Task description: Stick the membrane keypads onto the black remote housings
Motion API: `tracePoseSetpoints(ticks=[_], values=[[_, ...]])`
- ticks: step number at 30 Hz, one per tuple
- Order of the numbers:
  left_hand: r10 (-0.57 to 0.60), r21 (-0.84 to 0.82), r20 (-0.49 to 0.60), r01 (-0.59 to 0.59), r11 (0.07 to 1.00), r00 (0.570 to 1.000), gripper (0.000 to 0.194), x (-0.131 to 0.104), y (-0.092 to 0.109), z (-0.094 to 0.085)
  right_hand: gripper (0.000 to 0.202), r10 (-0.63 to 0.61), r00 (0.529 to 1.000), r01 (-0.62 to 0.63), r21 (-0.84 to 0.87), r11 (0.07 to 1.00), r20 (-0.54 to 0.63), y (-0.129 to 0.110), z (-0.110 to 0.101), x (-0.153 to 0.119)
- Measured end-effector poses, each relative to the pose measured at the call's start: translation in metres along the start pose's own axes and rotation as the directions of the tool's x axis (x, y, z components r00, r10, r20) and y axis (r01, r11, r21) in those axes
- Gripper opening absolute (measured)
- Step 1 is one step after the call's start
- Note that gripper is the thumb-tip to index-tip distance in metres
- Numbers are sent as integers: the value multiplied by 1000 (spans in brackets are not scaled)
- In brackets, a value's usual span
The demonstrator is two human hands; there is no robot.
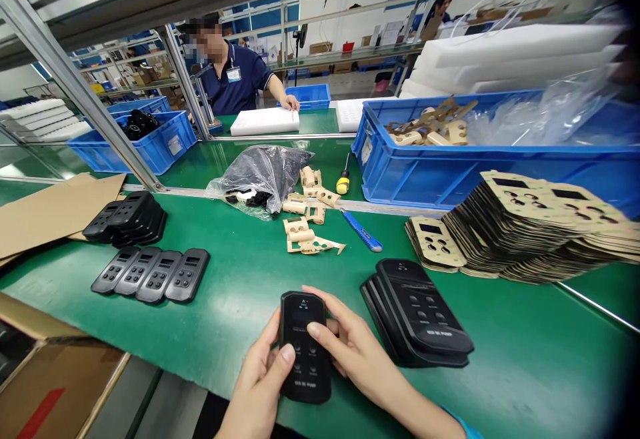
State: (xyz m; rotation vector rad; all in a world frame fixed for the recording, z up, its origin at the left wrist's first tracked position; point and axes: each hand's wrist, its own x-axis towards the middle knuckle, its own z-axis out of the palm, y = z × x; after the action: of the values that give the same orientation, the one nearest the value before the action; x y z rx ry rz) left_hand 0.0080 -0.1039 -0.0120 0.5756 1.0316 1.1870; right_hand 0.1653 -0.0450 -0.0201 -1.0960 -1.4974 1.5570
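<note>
Between my two hands, over the green bench, I hold a black plastic device panel point(306, 385) with round buttons and printed white lettering. My left hand point(264, 365) grips its left edge, the thumb lying across the front by the buttons. On the other edge is my right hand point(347, 339), its thumb pressing the upper face and its fingers along the side. To the right rests a stack of similar black panels point(420, 312). Over on the left, several black housings point(173, 277) without the printed face lie in an overlapping row, with a pile of more housings point(131, 215) behind.
Curled tan backing scraps point(305, 235), a blue utility knife point(361, 231) and a yellow screwdriver point(343, 182) lie ahead. Fanned adhesive face stickers point(435, 242) stand right, before a blue bin point(400, 172). A plastic bag point(265, 172) sits mid-bench. A co-worker point(240, 79) works opposite. Cardboard box point(60, 385) lower left.
</note>
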Motion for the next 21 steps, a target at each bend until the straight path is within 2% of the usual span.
tracePoseSetpoints(ticks=[3,9,13,15,19,21], values=[[-12,51,-17,13,999,1000,50,0,2,1,47,74,995,-76,24,997,66,-1,1,-1],[112,246,-31,-101,964,993,55,1,3,6,43,38,999,-37,-72,997,6,-2,6,-4],[140,255,-44,-124,959,989,56,2,4,8,44,38,999,-39,-57,998,-16,-6,6,-4],[101,211,14,-102,972,995,68,2,3,9,44,37,999,-37,-2,999,-7,-8,5,-5],[-19,124,219,-9,992,976,118,0,0,12,42,12,1000,-12,54,998,10,-11,6,-10],[-68,124,221,41,991,973,125,-1,0,12,39,-42,999,42,43,998,-6,-16,5,-13]])
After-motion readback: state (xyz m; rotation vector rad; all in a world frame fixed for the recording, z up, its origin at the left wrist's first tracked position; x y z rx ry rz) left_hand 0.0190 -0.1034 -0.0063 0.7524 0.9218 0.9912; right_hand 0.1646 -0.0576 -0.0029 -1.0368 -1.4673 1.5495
